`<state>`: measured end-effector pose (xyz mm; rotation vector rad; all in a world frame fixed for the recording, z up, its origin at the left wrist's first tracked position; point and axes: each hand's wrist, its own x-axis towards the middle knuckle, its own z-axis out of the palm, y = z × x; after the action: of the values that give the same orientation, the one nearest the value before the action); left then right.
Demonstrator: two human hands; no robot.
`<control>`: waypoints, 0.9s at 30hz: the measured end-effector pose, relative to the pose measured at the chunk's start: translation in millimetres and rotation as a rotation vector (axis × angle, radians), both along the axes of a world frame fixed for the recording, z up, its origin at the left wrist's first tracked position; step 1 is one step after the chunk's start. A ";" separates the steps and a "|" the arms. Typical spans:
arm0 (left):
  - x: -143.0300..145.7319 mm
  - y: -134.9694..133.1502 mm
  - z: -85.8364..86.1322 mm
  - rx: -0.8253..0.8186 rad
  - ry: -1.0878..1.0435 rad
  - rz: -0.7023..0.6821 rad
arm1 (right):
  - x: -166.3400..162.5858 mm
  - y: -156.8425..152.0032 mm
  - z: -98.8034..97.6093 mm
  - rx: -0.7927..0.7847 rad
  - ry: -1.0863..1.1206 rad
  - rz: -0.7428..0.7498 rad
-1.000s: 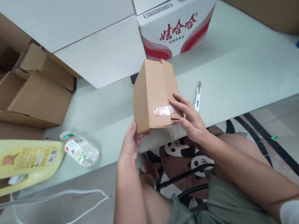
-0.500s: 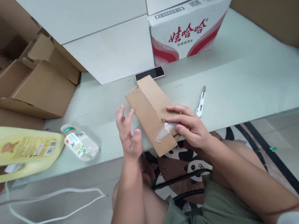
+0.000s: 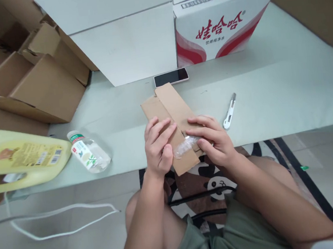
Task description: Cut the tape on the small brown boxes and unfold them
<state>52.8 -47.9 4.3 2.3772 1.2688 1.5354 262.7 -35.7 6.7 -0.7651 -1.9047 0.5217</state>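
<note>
A small flattened brown cardboard box lies slanted at the table's front edge, its near end jutting past the edge. A crumpled strip of transparent tape sticks across its near part. My left hand grips the box's left side, fingers bent over its top face and thumb close to the tape. On the right side, my right hand holds the box, with fingers on the top flap and thumb by the tape's right end. The undersides of both grips are hidden. A white utility knife lies on the table right of my right hand.
A phone lies behind the box, before stacked white cartons and a red-and-white water carton. At left are a plastic bottle, a yellow jug and open brown boxes. The table is pale green.
My left hand has moved right, from open in the air beside the box to gripping its left side. My right hand stays on the box. The view has shifted slightly.
</note>
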 end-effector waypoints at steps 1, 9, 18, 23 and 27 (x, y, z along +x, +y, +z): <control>0.4 -0.4 -0.1 0.003 -0.007 0.005 | -0.5 0.0 -0.5 0.007 0.002 -0.004; 3.3 -4.0 -3.5 -0.034 -0.019 0.107 | -1.4 -0.9 -3.1 0.001 0.012 -0.038; 2.4 -1.0 -4.1 -0.090 -0.013 0.093 | -1.6 -0.4 -0.9 -0.040 0.026 0.025; 2.1 -1.0 -4.1 -0.090 -0.042 0.094 | 21.9 7.2 3.7 -0.087 0.054 -0.214; 1.3 -1.3 -4.4 -0.080 -0.038 0.107 | 61.9 23.6 0.1 -0.389 -0.309 -0.716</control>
<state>54.1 -49.2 -0.1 2.2557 1.4425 1.5178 324.5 -12.1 6.8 -1.7735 -1.6498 0.3263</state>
